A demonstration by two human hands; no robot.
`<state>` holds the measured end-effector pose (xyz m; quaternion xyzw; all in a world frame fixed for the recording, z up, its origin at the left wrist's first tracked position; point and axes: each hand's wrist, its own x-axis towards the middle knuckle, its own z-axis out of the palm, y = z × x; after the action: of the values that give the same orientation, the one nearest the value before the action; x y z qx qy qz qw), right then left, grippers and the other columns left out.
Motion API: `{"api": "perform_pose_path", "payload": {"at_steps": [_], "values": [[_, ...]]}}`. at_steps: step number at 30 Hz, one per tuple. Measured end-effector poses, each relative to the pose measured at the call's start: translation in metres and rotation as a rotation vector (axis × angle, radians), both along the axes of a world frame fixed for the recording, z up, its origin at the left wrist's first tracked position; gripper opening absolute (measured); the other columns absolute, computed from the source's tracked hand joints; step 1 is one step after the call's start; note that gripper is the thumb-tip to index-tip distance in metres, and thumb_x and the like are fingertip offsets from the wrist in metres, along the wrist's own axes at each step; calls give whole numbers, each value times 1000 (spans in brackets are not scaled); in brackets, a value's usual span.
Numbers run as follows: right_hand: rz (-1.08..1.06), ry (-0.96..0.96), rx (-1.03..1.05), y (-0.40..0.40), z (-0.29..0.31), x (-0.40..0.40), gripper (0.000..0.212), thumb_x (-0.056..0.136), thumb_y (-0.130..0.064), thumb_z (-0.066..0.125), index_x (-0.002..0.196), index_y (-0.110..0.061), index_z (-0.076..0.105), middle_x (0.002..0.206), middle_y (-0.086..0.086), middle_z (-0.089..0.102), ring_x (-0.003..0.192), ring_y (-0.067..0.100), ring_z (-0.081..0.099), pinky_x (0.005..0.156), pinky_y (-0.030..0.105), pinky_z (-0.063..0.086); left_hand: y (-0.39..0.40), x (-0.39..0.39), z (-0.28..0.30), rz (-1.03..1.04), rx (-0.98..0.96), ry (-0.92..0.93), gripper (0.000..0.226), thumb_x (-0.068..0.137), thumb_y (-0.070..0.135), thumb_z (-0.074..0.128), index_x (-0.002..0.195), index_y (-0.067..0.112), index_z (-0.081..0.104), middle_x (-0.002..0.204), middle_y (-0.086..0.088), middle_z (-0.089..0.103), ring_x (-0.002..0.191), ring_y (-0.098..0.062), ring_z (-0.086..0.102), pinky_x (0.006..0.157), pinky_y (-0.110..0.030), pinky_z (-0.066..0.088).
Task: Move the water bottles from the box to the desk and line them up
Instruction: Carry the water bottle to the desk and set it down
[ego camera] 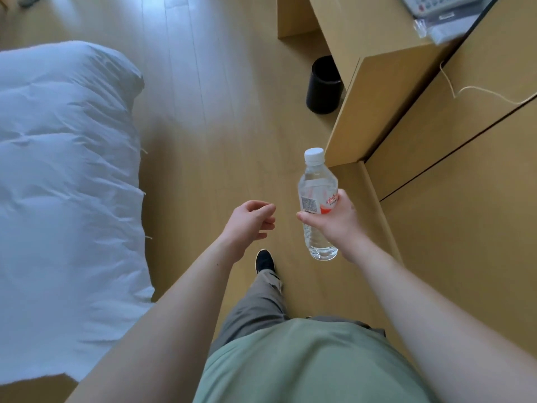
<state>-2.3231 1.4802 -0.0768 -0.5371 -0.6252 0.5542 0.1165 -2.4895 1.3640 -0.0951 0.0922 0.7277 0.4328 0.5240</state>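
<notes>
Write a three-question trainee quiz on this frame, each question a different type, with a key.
1. True or false: the water bottle still has its white cap on.
2. Which hand grips the bottle? A) left hand B) right hand C) both
3. Fill in: the black bin stands on the ____, beside the wooden furniture.

Key: 1 true; 2 B; 3 floor. The left hand holds nothing, its fingers loosely curled.
</notes>
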Motion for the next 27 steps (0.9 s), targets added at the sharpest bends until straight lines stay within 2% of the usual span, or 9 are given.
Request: {"api": "perform_pose_path", "payload": {"at_steps": [5,9,13,15,17,21,23,27], "values": [[-97,30,1,48,10,-60,60,67,-27,92,115,-20,57,106,-7,70,100,12,67,94,44,55,56,-67,7,-115,2,13,22,97,39,67,111,23,68,98,-1,75,92,-16,75,81,-33,58],[-133,67,28,79,17,-100,50,69,-25,91,108,-24,60,102,-6,70,92,6,68,88,37,56,102,-112,12,-166,9,23,19,97,37,67,110,22,66,98,-3,75,91,-17,73,84,-35,59],[-171,76,15,105,17,-128,51,70,-24,90,110,-24,58,107,-5,69,100,10,67,91,35,54,142,-140,16,-194,29,24,23,97,36,67,113,20,67,99,-4,75,91,-17,74,86,-36,59],[-179,84,8,120,15,-140,44,71,-20,90,103,-30,62,101,-8,71,94,6,68,86,29,55,161,-153,17,-188,38,16,22,97,36,67,113,21,68,100,-4,75,93,-18,74,87,-37,60],[-171,81,21,136,10,-151,37,71,-18,89,93,-35,65,90,-13,73,84,-2,68,75,20,54,180,-166,16,-181,43,8,20,97,35,67,111,22,68,100,-4,75,94,-19,75,87,-37,60],[-157,67,-6,180,2,-180,32,72,-20,89,95,-24,68,89,-6,74,84,7,70,76,27,53,224,-194,10,-184,39,5,20,97,36,67,111,22,68,99,-3,75,92,-17,75,86,-36,60],[-109,82,1,207,-5,-196,27,73,-19,87,92,-28,70,85,-7,75,81,6,71,73,27,53,250,-210,6,-185,27,7,19,97,36,67,111,23,68,98,-3,75,91,-17,74,85,-35,60],[-152,67,-69,270,-12,-230,56,67,-29,91,113,-25,60,104,-5,73,99,14,69,91,39,56,311,-243,5,-184,-8,24,21,96,38,67,111,23,68,99,-3,76,93,-17,75,84,-34,60]]}}
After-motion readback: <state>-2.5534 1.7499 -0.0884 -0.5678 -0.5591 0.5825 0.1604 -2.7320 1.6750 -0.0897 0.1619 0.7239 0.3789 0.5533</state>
